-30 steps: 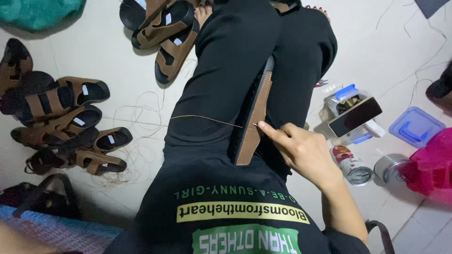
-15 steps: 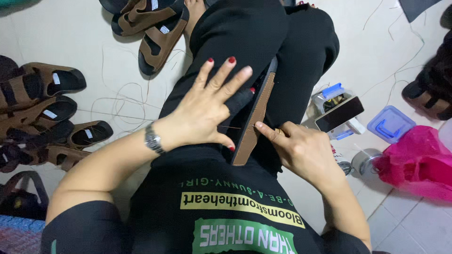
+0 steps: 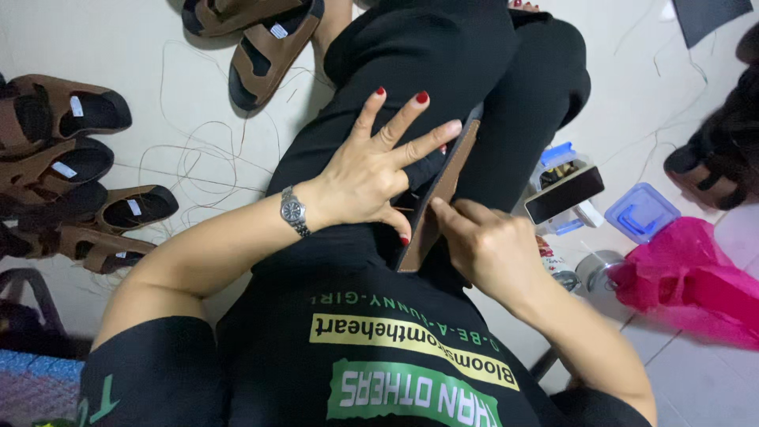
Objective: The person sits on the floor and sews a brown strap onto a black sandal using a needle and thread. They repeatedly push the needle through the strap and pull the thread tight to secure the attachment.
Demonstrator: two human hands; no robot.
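Observation:
A long brown sandal sole (image 3: pixel 433 212) stands on edge between my black-trousered legs. My left hand (image 3: pixel 368 170), with a wristwatch and red nails, lies across its left side, fingers spread over the top and thumb hooked low on the sole. Against the sole's right edge, my right hand (image 3: pixel 486 245) has its fingertips pinched together. Anything as small as a needle between those fingertips is hidden.
Several brown sandals (image 3: pixel 63 119) lie at the left and one (image 3: pixel 269 47) at the top, with loose thread (image 3: pixel 190 158) between them. At the right are a phone (image 3: pixel 563 194), a blue-lidded box (image 3: pixel 640 212), a tin (image 3: pixel 597 269), a pink bag (image 3: pixel 688 277) and dark shoes (image 3: pixel 715 166).
My left hand, out of view a second ago while a thread was stretched to the left, has come in and settled on the sole. My right hand stays at the sole's edge.

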